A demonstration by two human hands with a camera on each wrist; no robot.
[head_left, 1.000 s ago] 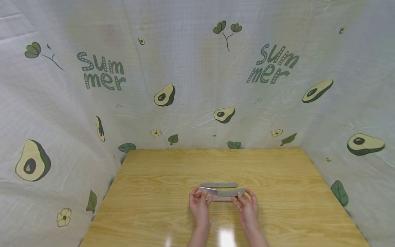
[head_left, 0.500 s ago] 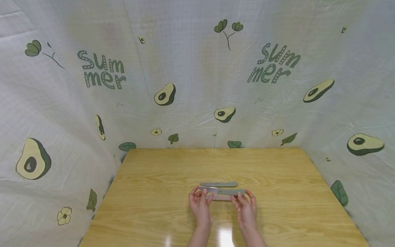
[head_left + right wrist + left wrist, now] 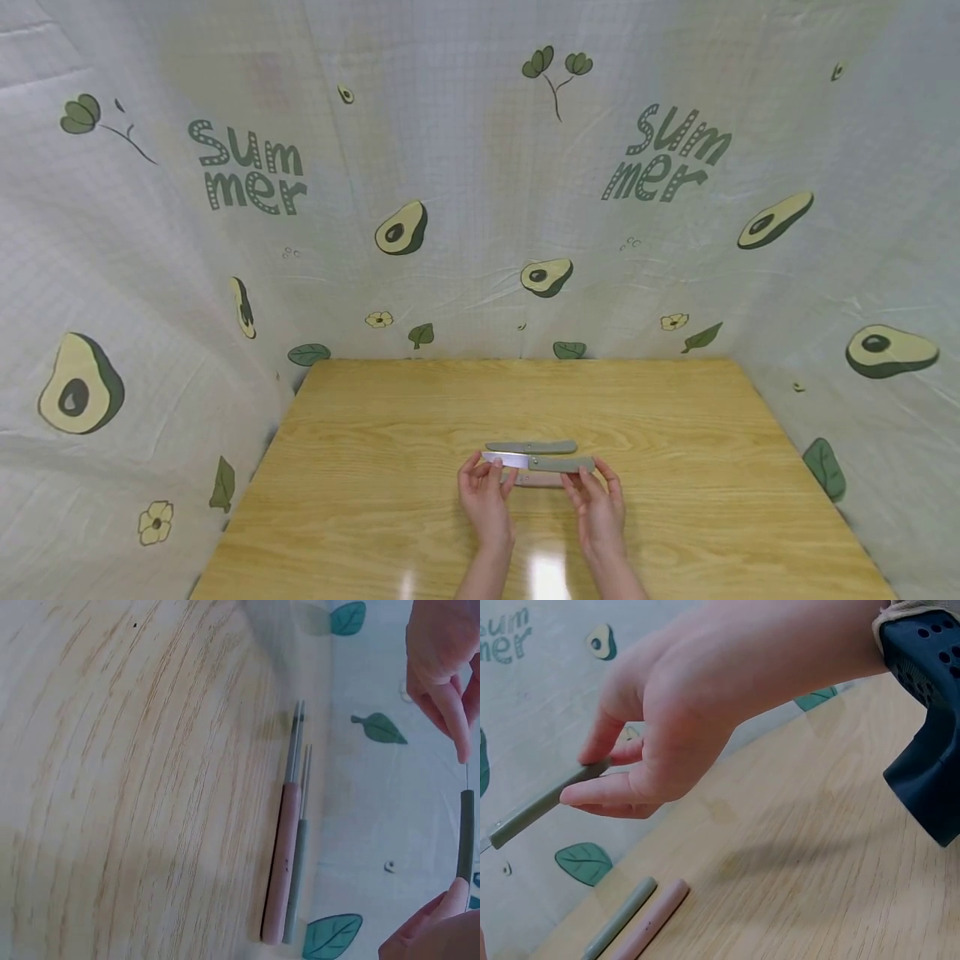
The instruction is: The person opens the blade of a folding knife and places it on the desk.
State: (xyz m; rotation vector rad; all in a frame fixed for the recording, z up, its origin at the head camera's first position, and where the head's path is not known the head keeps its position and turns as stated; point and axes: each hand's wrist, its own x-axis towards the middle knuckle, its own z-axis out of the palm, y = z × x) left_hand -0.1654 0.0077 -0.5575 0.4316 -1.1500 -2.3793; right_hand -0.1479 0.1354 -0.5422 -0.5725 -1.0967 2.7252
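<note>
A small knife with a grey-green handle [image 3: 562, 464] and a bright blade [image 3: 512, 459] is held up lengthwise between both hands. My left hand [image 3: 487, 508] pinches the blade near its tip; the right wrist view shows those fingers [image 3: 452, 712] at the blade. With thumb and fingers, my right hand [image 3: 602, 512] grips the end of the handle, seen from the side in the left wrist view [image 3: 675, 727]. Below it on the table lie a second grey-green knife [image 3: 552, 447] and a pink-handled knife [image 3: 542, 480], side by side; the hands and held knife partly cover the pink one.
The wooden table [image 3: 375, 517] reaches back to a white cloth [image 3: 450, 150] printed with avocados and leaves, which also hangs along both sides. A dark device [image 3: 926, 720] is strapped round my right wrist.
Both hands keep their holds on the knife. It has turned slightly, and its blade and handle now look more in line, with the blade face catching more light.
</note>
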